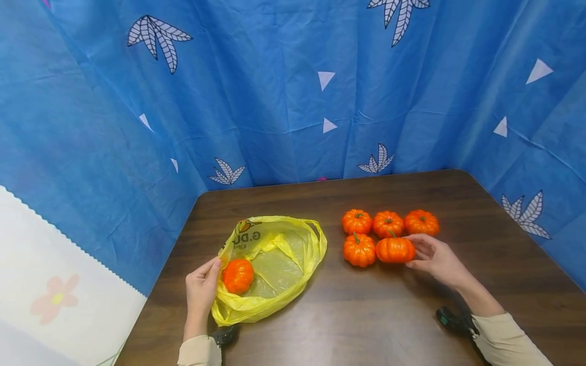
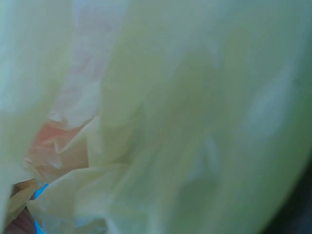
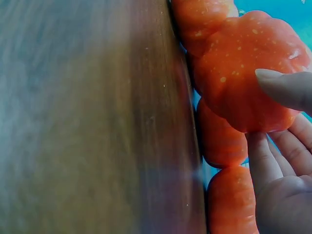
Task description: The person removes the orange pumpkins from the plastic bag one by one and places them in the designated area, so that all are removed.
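A yellow plastic bag (image 1: 279,300) lies with its mouth spread wide on the table, and one small orange pumpkin (image 1: 238,276) rests inside near its left side. My left hand (image 1: 201,284) pinches the bag's left rim between thumb and fingers. In the left wrist view the translucent bag (image 2: 170,122) fills nearly everything and hides that hand. My right hand (image 1: 437,262) grips another small pumpkin (image 1: 394,250) from its right side. In the right wrist view, thumb and fingers of the right hand (image 3: 287,180) hold this ribbed pumpkin (image 3: 243,73), which looks tilted.
Around the held pumpkin sit several more: one pumpkin (image 1: 359,249) to its left, and a back row with a left pumpkin (image 1: 356,221), a middle pumpkin (image 1: 387,224) and a right pumpkin (image 1: 421,222). Behind the brown wooden table (image 1: 366,315) hangs a blue curtain (image 1: 293,91).
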`<state>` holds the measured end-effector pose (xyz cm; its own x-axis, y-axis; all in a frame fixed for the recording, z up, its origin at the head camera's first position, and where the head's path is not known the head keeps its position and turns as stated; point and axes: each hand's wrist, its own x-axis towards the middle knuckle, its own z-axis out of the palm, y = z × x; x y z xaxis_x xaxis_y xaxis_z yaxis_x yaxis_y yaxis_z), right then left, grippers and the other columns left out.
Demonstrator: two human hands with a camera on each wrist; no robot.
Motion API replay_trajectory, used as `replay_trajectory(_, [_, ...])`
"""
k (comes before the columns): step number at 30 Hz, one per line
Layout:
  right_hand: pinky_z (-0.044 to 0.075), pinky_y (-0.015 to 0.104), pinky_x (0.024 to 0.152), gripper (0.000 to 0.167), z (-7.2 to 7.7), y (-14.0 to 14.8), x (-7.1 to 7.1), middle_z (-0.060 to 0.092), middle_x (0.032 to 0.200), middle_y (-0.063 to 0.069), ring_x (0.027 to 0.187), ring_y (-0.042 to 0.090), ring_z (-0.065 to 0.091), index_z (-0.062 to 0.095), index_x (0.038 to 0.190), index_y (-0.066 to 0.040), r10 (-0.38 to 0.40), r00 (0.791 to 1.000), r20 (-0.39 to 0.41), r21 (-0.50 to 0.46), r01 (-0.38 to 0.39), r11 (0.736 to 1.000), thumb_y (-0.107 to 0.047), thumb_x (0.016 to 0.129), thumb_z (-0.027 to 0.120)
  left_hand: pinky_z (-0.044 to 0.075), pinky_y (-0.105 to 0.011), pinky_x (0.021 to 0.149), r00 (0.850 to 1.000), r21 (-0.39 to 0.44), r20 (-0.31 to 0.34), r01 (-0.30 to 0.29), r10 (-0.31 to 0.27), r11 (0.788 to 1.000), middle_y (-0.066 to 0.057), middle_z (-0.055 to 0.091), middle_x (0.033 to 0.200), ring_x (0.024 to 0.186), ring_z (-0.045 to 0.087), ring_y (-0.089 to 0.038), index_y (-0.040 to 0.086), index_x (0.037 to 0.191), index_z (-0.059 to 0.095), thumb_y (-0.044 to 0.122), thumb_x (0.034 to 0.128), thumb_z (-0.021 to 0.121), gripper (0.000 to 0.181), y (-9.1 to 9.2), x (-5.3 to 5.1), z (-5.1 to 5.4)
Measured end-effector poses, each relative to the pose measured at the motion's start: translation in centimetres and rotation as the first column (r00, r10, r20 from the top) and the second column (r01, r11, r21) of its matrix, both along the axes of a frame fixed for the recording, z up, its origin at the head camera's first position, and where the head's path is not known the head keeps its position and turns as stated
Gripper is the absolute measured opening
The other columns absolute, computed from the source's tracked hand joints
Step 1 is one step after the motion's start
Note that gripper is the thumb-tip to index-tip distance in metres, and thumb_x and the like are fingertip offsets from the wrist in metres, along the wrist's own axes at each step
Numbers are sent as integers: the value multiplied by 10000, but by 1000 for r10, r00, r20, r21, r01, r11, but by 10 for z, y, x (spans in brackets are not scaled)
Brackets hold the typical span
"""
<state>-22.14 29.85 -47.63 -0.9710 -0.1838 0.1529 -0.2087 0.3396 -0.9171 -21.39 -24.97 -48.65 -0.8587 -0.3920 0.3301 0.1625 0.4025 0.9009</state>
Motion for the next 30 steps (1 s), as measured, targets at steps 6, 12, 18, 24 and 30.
replay_trajectory(6, [497, 65, 872, 586, -4, 1, -2, 550, 1315, 321, 1082, -187, 518, 488, 1319, 129, 4, 1000, 0, 18, -4, 1000, 81, 799, 755, 518, -49, 756, 1000, 6, 6, 5, -5, 1000, -207, 726, 1083, 862, 619, 170, -58, 1092, 745, 98, 953, 680, 219, 0, -1, 0])
replay_trajectory(12, [496, 69, 877, 574, -7, 3, -4, 548, 1319, 291, 1100, -193, 501, 487, 1321, 127, 28, 1000, -10, 31, -28, 999, 105, 803, 736, 514, -45, 758, 1000, -5, 10, 7, -6, 1000, -247, 711, 1100, 864, 609, 179, -56, 1095, 745, 109, 958, 674, 226, -1, -1, 1])
replay_trajectory(18, [500, 73, 875, 582, -10, 6, -4, 588, 1289, -58, 1130, -201, 484, 481, 1325, 117, 58, 997, -45, 20, -57, 998, 167, 787, 696, 525, -58, 754, 1000, 8, 7, 12, -12, 1000, 46, 733, 1002, 864, 626, 165, -40, 1084, 756, 125, 954, 684, 221, -2, -2, -1])
replay_trajectory(24, [431, 18, 912, 601, -8, 8, -4, 469, 1384, 377, 1166, -227, 432, 478, 1338, 99, 89, 994, -69, 52, -86, 995, 204, 773, 656, 524, -56, 749, 1000, 1, 11, 3, -3, 1000, -128, 728, 1059, 859, 621, 172, -41, 1083, 755, 123, 954, 685, 221, -2, -3, -1])
replay_trajectory(30, [409, 7, 932, 603, -8, 13, -3, 532, 1369, 256, 1175, -222, 443, 462, 1353, 112, 104, 991, -80, 58, -99, 993, 188, 785, 652, 518, -49, 757, 1000, -6, 17, -5, 5, 1000, -110, 728, 1061, 863, 614, 178, -39, 1090, 754, 123, 954, 684, 223, -2, -2, -3])
